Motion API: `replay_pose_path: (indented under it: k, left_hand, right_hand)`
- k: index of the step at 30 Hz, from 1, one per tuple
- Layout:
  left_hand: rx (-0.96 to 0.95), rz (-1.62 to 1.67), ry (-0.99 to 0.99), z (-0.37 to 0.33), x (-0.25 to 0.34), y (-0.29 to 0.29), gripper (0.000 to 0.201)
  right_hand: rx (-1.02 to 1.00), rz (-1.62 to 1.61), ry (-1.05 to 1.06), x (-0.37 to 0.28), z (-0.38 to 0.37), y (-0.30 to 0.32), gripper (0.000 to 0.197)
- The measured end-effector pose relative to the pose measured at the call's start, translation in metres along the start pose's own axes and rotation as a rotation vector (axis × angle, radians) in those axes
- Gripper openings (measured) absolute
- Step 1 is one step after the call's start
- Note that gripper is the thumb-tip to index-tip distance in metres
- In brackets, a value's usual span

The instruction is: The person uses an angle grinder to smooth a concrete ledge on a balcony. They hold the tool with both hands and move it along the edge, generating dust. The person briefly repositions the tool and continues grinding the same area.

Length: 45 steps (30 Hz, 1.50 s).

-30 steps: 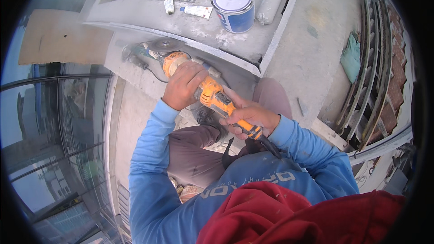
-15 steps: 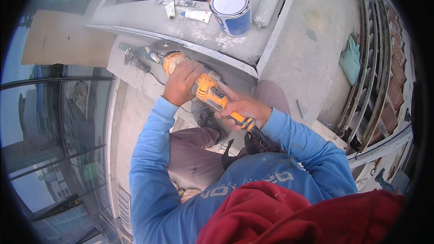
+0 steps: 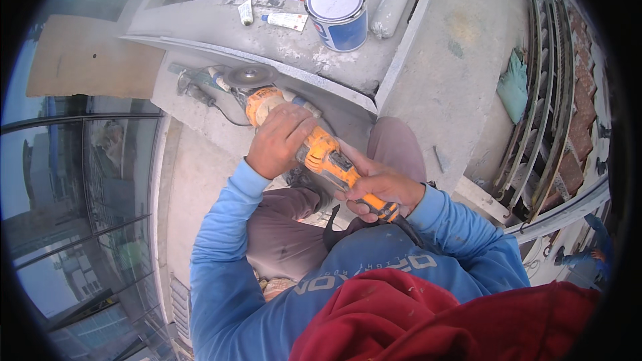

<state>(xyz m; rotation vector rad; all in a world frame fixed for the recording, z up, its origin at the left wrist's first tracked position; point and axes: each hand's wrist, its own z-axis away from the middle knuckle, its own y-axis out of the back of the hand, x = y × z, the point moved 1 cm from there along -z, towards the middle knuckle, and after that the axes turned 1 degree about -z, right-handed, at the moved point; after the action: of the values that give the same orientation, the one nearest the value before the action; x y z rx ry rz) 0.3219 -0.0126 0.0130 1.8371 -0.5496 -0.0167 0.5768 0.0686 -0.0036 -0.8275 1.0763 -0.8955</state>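
Note:
Both hands grip an orange and black angle grinder (image 3: 328,154) held slantwise in front of my body. My left hand (image 3: 284,137) wraps over the front of its body, just behind the gear head. Around the rear grip near my waist, my right hand (image 3: 381,190) is closed. The grinder's round disc (image 3: 251,75) faces up, close to the pale front edge of a stone slab (image 3: 314,84); whether they touch I cannot tell. Beyond the disc, a dusty corded tool (image 3: 200,95) lies on the slab at the left, its kind unclear.
On the far ledge stand a blue and white paint can (image 3: 340,20), a white tube (image 3: 286,21) and a smaller tube (image 3: 245,13). Wrapped rolls (image 3: 394,0) lie behind. Metal rails (image 3: 545,107) run along the right, beside a green bag (image 3: 513,87). Glass panels (image 3: 114,180) line the left.
The grinder has come back toward me and to the right with both hands on it. Its disc shows more fully, a little farther from the slab edge.

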Motion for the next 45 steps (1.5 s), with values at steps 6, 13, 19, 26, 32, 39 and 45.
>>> replay_pose_path:
  k: [6, 13, 19, 26, 32, 39, 45]
  left_hand:
    - [0.013, -0.002, -0.004, 0.004, -0.014, -0.001, 0.066]
    - [0.024, -0.027, 0.012, 0.013, -0.038, -0.006, 0.067]
    - [0.018, -0.062, 0.014, 0.013, -0.063, -0.007, 0.065]
    - [0.011, -0.057, 0.016, 0.01, -0.057, -0.005, 0.064]
    - [0.012, -0.033, 0.002, 0.003, -0.024, 0.0, 0.066]
    - [0.007, -0.004, -0.006, -0.001, -0.001, -0.002, 0.064]
    - [0.004, 0.005, 0.004, -0.001, -0.003, -0.001, 0.063]
  right_hand:
    - [0.015, -0.013, 0.002, -0.001, -0.013, 0.0, 0.109]
    - [0.007, -0.036, -0.02, -0.004, -0.037, 0.011, 0.109]
    - [-0.024, -0.087, -0.025, -0.011, -0.065, 0.034, 0.108]
    - [0.012, -0.053, -0.022, -0.013, -0.059, 0.026, 0.106]
    - [-0.005, -0.015, -0.023, -0.004, -0.023, 0.011, 0.105]
    - [0.032, 0.03, -0.012, -0.003, 0.002, -0.005, 0.107]
    - [0.049, -0.001, -0.035, -0.003, 0.0, -0.002, 0.109]
